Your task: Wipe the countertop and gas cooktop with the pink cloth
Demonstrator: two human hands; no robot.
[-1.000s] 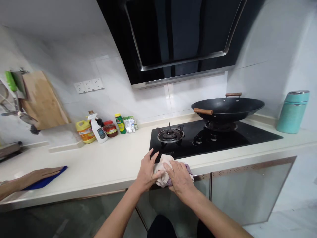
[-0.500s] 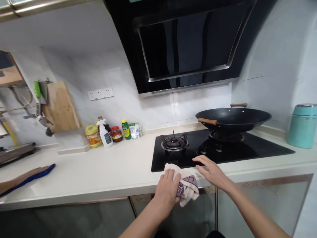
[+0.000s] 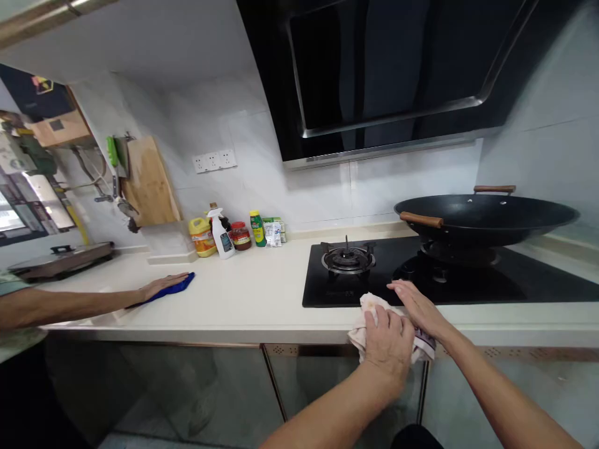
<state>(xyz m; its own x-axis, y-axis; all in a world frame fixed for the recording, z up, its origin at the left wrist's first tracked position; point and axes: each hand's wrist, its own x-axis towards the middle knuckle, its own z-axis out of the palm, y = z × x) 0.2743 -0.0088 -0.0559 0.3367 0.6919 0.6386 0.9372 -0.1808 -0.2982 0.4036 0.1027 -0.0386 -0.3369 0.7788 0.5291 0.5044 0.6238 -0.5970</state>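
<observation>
A white cloth with purple print (image 3: 358, 335) is bunched under my left hand (image 3: 388, 340), whose fingers curl over it at the counter's front edge. Beside it, my right hand (image 3: 418, 307) stretches its fingers over the front edge of the black gas stove (image 3: 327, 298). Part of the cloth lies below the right hand; whether the palm touches it I cannot tell. Behind my hands stands a bare burner (image 3: 347, 259). A large black wok (image 3: 486, 218) with wooden handles rests on the right burner.
At left, another person's hand (image 3: 159, 285) presses a blue cloth (image 3: 182, 286) on the white counter (image 3: 243, 290). A spray bottle (image 3: 221, 236), a yellow jug (image 3: 203, 238) and jars stand along the wall. The black range hood (image 3: 374, 75) hangs above.
My view has turned left. My left hand and the cloth have moved right along the edge, closer to my right hand. The other person's arm reaches further into view with the blue cloth.
</observation>
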